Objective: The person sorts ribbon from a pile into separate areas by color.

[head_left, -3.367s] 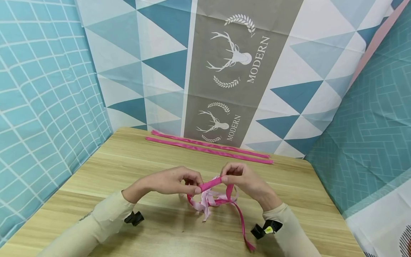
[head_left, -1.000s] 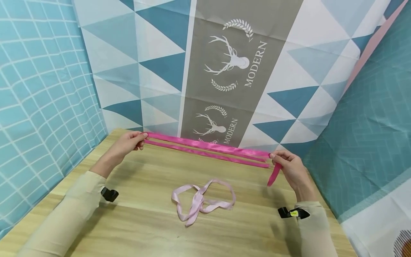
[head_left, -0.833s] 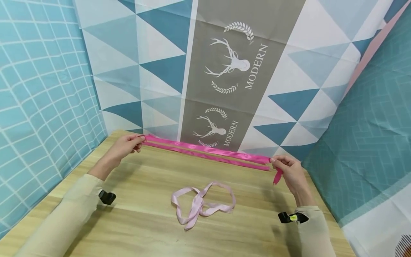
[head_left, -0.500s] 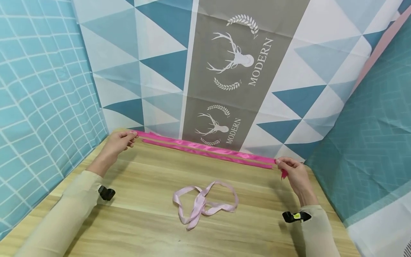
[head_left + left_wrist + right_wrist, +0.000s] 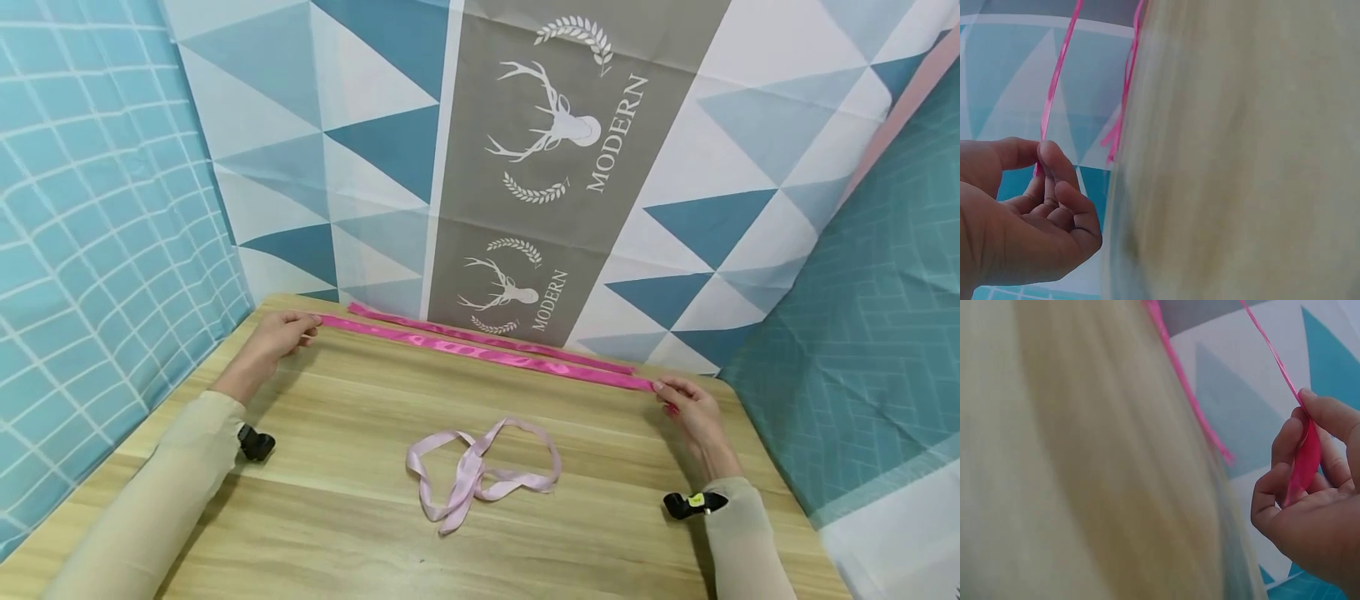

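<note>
A hot-pink satin ribbon [image 5: 465, 348] is stretched straight between both hands, above the back of the wooden table. My left hand [image 5: 279, 333] pinches its left end between thumb and forefinger. The right hand [image 5: 693, 410] pinches it near the other end; a short tail [image 5: 1305, 464] hangs over the curled fingers in the right wrist view. Behind the held ribbon another pink ribbon [image 5: 600, 358] lies along the back edge. In the left wrist view, pink ribbons [image 5: 1124, 100] on the table show apart from the held one. A pale pink ribbon [image 5: 468, 475] lies in loose loops mid-table.
The wooden table [image 5: 337, 533] meets a patterned cloth backdrop [image 5: 382, 167] at its far edge. A blue grid-print cloth [image 5: 97, 250] hangs on the left and a teal cloth [image 5: 870, 333] on the right. Each wrist carries a small black camera [image 5: 257, 443].
From close together over the loops, both hands have spread wide toward the back, drawing the pink ribbon straight. The tail at the right hand has shortened, and the held ribbon has come slightly nearer.
</note>
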A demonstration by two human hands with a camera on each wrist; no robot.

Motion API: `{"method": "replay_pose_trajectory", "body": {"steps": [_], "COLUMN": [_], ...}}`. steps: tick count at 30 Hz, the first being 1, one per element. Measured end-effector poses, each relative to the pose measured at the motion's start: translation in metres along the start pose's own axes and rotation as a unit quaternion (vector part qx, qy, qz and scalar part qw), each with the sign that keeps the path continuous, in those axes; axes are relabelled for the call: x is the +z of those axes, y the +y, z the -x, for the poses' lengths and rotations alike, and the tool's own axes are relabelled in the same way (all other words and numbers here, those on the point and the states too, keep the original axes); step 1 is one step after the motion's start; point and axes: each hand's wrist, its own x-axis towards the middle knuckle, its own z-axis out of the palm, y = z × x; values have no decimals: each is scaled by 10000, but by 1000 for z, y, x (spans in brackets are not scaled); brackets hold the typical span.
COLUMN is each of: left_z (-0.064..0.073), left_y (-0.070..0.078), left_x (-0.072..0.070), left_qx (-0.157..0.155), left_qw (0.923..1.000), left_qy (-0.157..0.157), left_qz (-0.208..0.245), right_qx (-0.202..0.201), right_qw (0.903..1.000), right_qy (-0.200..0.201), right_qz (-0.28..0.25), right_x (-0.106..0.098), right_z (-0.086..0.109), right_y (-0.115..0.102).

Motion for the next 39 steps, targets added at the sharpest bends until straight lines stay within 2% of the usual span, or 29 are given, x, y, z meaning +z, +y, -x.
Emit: {"method": "replay_pose_trajectory", "body": {"steps": [5, 8, 12, 16, 21, 24, 31, 39], "left_z": [-8, -10, -13, -16, -22, -24, -24, -26], "left_y": [-3, -4, -4, -5, -13, -16, -17, -18], "left_x": [-2, -3, -5, -6, -9, -11, -13, -16], "left_qx": [-250, -392, -423, -542, -815, -874, -949, -1139], "left_qw": [9994, 9987, 9980, 9968, 9934, 9920, 9903, 9880], "left_qy": [-224, -294, -412, -538, -577, -592, -568, -407], "left_qz": [67, 158, 237, 245, 560, 691, 835, 959], "right_qx": [180, 151, 117, 183, 256, 267, 117, -40], "right_qw": [9994, 9994, 9994, 9983, 9947, 9921, 9762, 9610], "right_qy": [273, 229, 182, 204, 251, 339, 292, 285], "right_qz": [76, 204, 287, 508, 963, 1180, 2147, 2751], "right_x": [-15, -20, -24, -23, -16, -14, -7, 1], "right_z": [1, -1, -4, -8, -16, -19, -25, -30], "right_y": [11, 15, 17, 18, 20, 21, 18, 18]}}
